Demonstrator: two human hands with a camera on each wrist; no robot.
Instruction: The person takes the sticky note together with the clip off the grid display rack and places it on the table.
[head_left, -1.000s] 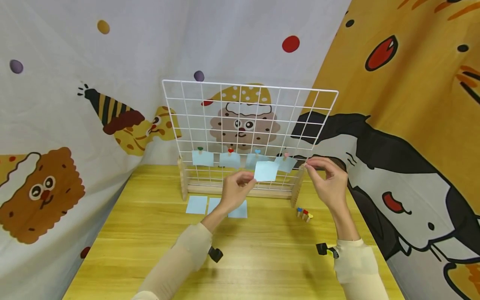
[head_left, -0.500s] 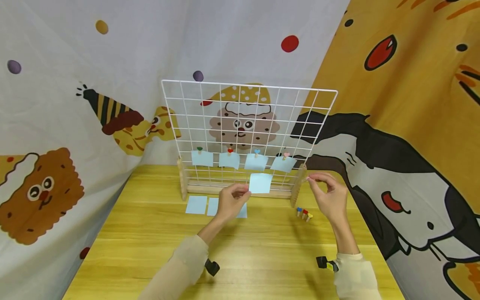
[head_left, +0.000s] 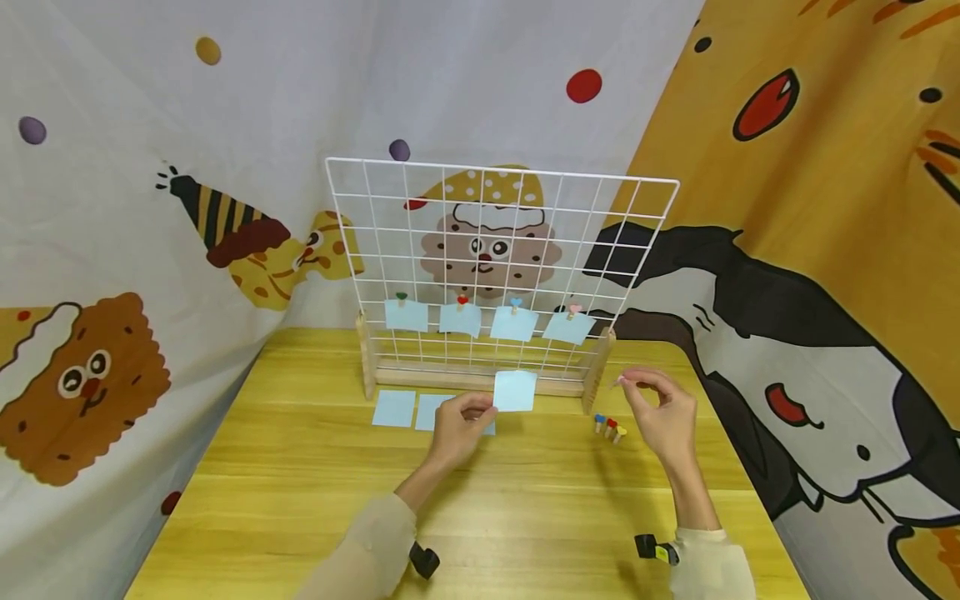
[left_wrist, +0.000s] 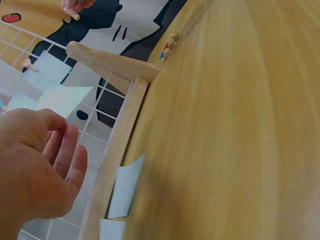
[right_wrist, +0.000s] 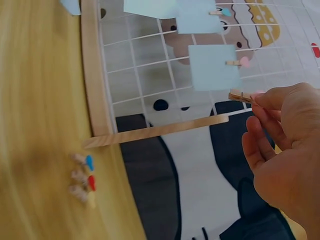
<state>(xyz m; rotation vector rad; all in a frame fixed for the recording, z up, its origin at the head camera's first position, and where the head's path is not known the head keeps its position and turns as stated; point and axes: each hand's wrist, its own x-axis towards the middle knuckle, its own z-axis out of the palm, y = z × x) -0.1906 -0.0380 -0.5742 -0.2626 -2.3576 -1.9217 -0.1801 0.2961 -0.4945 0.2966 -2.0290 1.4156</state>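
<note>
My left hand [head_left: 456,432] pinches a light blue paper note [head_left: 515,392] by its lower left corner, in front of the grid's wooden base. Between the thumb and fingers of my right hand [head_left: 666,417] is a small wooden clothespin [right_wrist: 241,96] with a pinkish end; it is held apart from the grid, on its right. Several similar notes hang in a row low on the white wire grid. Heart-topped pins hold them, among them a green heart [head_left: 401,296] and a pink heart [head_left: 574,309]. The right wrist view shows the clothespin most plainly.
Loose notes lie on the wooden table before the grid, such as the leftmost note [head_left: 393,408]; my left hand partly covers others. Three loose pins with blue, red [head_left: 611,423] and yellow tops lie by the grid's right wooden foot [head_left: 597,375]. A printed curtain [head_left: 480,75] hangs behind.
Both hands have come down and back from the grid. The note in my left hand has dropped below the hanging row and slightly left; my right hand still pinches the clothespin.
</note>
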